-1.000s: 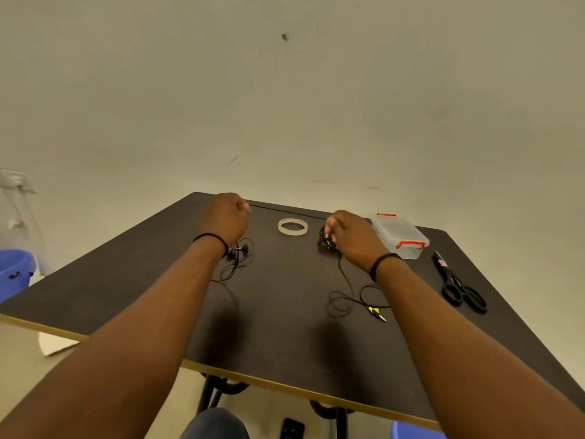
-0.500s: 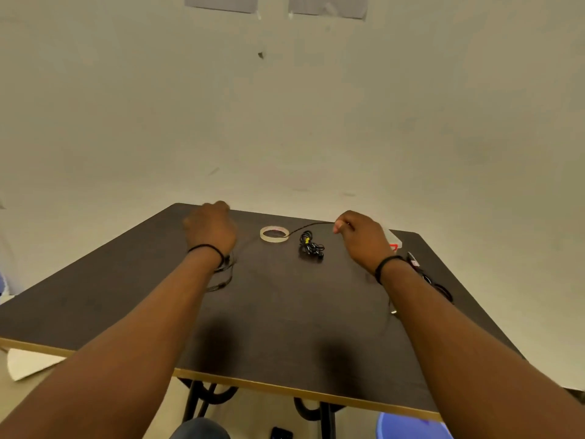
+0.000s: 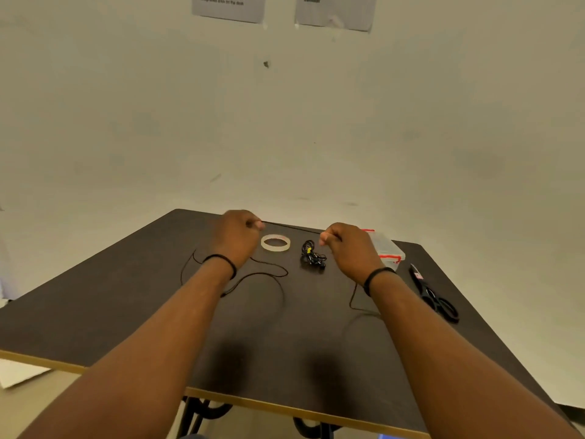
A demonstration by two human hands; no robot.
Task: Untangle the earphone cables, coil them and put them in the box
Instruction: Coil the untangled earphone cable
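A taut cable (image 3: pixel 292 227) stretches between the left hand (image 3: pixel 235 237) and right hand (image 3: pixel 349 248) above the table (image 3: pixel 126 299), barring the far edge; beneath it sit a tape ring (image 3: pixel 275 242) and tangled earphones (image 3: pixel 311 255). Loose loops (image 3: pixel 269 274) trail nearer; box (image 3: pixel 387 248) and scissors (image 3: pixel 435 296) line the right side.

Box (image 3: pixel 387 248) half behind right hand (image 3: pixel 349 248)

I'm looking at what seems to be a plain office or test room: a dark laminate table (image 3: pixel 95 315) against a bare, scuffed wall (image 3: pixel 411 122), with two printed notices (image 3: pixel 228 7) taped up, their text too blurred to read.
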